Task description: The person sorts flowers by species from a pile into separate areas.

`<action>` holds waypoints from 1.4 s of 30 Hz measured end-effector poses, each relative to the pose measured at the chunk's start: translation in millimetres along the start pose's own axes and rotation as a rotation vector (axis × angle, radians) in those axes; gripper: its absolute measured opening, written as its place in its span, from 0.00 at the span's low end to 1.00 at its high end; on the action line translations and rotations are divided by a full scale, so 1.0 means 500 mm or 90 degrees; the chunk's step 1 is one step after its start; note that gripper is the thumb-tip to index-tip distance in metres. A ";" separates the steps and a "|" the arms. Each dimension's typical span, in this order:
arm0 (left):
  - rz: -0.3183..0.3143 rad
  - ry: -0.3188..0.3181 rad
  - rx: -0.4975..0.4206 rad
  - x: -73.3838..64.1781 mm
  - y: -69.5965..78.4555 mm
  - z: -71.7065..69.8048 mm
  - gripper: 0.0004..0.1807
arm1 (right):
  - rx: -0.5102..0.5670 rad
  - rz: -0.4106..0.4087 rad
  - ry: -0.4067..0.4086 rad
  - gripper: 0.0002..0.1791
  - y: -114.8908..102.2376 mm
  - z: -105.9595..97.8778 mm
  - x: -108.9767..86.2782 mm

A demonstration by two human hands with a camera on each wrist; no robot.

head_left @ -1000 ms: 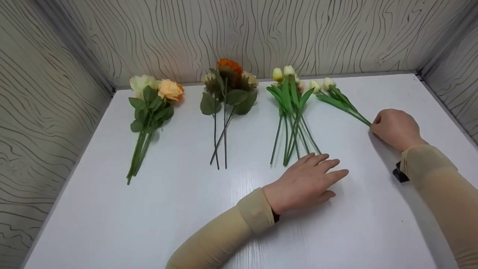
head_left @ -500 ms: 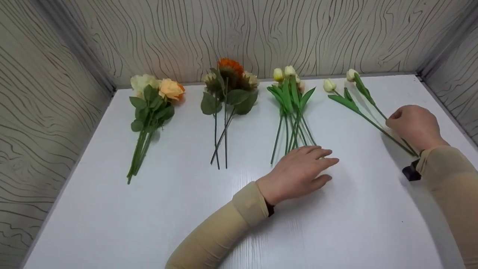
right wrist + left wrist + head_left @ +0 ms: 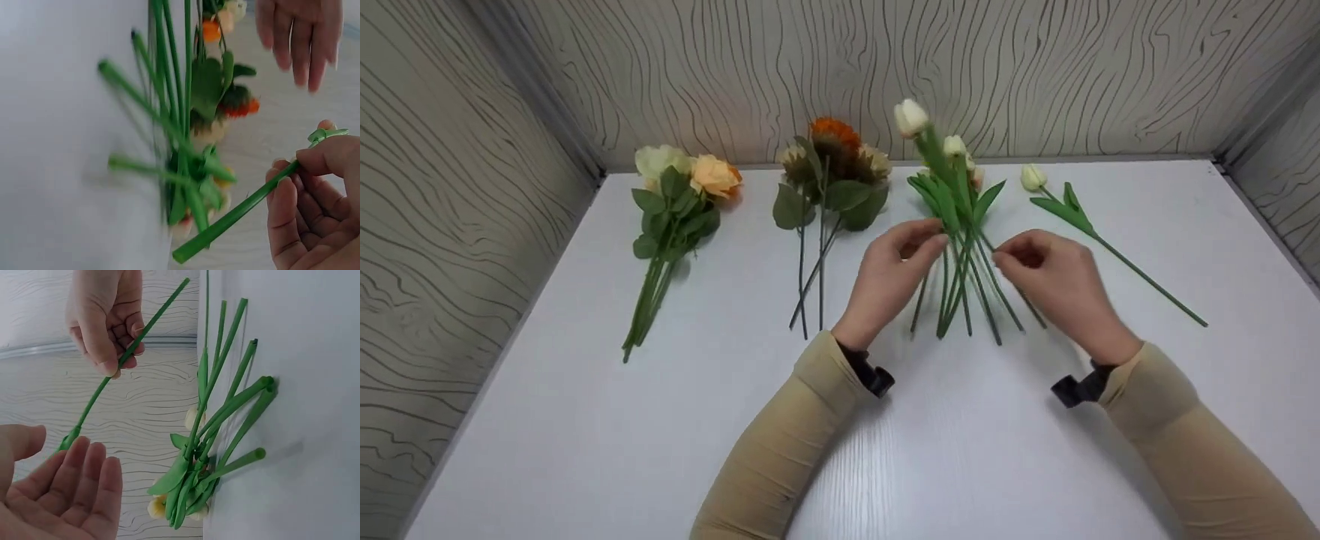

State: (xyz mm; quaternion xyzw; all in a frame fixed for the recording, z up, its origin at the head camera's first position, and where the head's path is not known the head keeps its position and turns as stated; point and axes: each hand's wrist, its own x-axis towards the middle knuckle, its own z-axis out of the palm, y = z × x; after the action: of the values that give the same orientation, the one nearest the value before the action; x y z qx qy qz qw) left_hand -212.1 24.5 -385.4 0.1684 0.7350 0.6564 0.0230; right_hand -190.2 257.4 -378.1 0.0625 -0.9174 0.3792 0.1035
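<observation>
Broadly, a white table (image 3: pixel 585 450) fills the view, walled by wood-grain patterned panels (image 3: pixel 810 60). Four lots of artificial flowers lie on it: a rose bunch (image 3: pixel 671 217) at far left, an orange-headed bunch (image 3: pixel 829 180) next, a tulip pile (image 3: pixel 956 247) in the middle, and one loose tulip (image 3: pixel 1080 221) lying well apart to the right.

Above the pile, the right hand (image 3: pixel 1054 289) pinches a single white tulip (image 3: pixel 913 118) by its green stem between thumb and curled fingers, holding it tilted in the air with the bloom up toward the back wall. The left hand (image 3: pixel 889 277) is open, fingers relaxed, just beside the stem near its leaves; whether it touches the stem I cannot tell.

As a judgement, the thin, smooth stem could swivel or slip in a two-finger pinch, since the bloom end is heavier. Its lower end also hangs close to the pile, so it might snag and scatter those stems.

No brands, labels or writing can be read anywhere.
</observation>
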 end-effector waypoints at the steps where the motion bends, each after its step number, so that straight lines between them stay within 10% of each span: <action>1: -0.003 0.022 -0.031 0.003 -0.001 -0.005 0.20 | 0.003 -0.028 0.005 0.10 -0.014 0.016 -0.004; 9: 0.013 0.093 -0.162 0.010 -0.002 -0.016 0.16 | 0.025 -0.121 0.029 0.04 -0.063 0.076 -0.025; 25: -0.021 0.057 -0.192 0.011 0.006 -0.020 0.15 | 0.312 0.080 -0.177 0.17 -0.062 0.098 -0.027; 42: -0.044 0.056 -0.212 0.009 0.004 -0.021 0.11 | 0.322 0.103 -0.167 0.17 -0.062 0.106 -0.028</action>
State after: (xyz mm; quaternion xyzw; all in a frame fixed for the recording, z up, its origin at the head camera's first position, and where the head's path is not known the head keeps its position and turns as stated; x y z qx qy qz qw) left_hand -218.5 15.8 -381.0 0.1085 0.6216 0.7747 0.0411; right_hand -178.2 198.5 -396.6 0.0617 -0.8011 0.5917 -0.0656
